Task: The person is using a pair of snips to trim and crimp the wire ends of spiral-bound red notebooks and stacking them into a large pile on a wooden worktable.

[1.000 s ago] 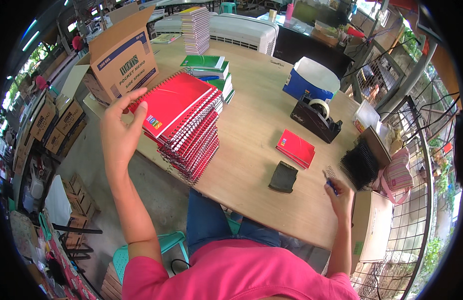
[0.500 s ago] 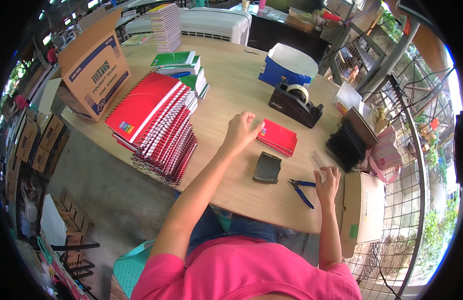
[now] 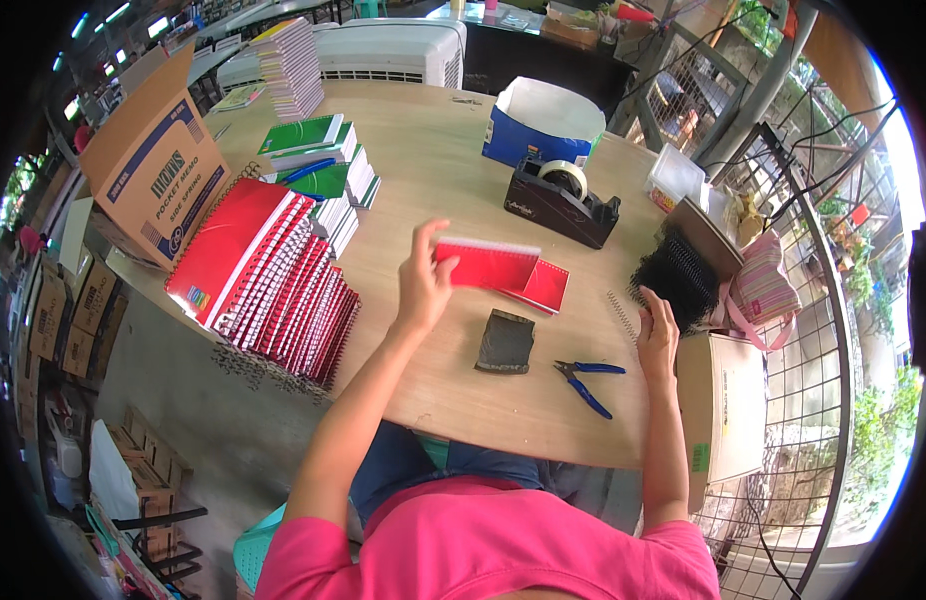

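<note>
My left hand (image 3: 424, 280) is closed on the edge of a small red notebook (image 3: 488, 264), lifted and tilted above the table. Partly behind it, another red notebook (image 3: 549, 290) lies on the tabletop. My right hand (image 3: 658, 325) hovers with fingers bent and apart, beside a thin loose spiral wire (image 3: 621, 316) and close to a bundle of black spiral coils (image 3: 675, 280). I see nothing held in it. In front of the notebooks sits a dark grey block (image 3: 505, 342). Blue-handled cutting pliers (image 3: 588, 385) lie open between the block and my right forearm.
Red spiral notebooks (image 3: 273, 290) are piled at the left, beside green notebooks (image 3: 318, 180) and an open cardboard box (image 3: 163, 170). A black tape dispenser (image 3: 563, 205) and a blue-and-white box (image 3: 543, 130) stand farther back. A carton (image 3: 728, 405) is at the right edge.
My left hand has taken hold of a red notebook and raised it leftward from the other. My right hand has shifted forward from the loose wire toward the black coils. The view has turned slightly.
</note>
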A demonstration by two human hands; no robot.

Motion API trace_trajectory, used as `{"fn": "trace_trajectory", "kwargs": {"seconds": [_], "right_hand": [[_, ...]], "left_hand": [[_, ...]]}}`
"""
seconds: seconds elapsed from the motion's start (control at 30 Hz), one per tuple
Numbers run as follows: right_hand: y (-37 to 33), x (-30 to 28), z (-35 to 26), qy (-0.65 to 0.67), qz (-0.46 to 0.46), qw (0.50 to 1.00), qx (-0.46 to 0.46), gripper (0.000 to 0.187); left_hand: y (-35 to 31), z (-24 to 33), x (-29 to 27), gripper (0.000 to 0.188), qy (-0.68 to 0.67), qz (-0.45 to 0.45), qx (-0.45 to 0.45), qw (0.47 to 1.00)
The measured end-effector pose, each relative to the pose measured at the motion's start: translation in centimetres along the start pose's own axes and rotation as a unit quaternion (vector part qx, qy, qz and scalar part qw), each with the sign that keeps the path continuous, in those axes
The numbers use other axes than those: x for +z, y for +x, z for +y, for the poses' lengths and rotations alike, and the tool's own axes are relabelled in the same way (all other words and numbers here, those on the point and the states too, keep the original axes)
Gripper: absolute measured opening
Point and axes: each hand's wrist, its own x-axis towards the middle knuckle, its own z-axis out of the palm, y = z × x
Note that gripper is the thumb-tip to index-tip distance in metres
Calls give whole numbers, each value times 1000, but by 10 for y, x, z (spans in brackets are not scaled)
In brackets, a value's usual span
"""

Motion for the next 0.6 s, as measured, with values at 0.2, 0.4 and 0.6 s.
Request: {"fn": "trace_trajectory", "kwargs": {"seconds": [0.2, 0.4, 0.6], "right_hand": [[24, 8, -96, 197, -150, 968, 25, 19], [7, 8, -139, 301, -252, 916, 85, 19], [-19, 6, -141, 287, -272, 917, 40, 19]], "left_hand": [[-63, 32, -52, 35, 36, 41, 30, 998], [-126, 60, -63, 32, -52, 22, -4, 998], [-145, 47, -52, 32, 72, -11, 51, 996]]}}
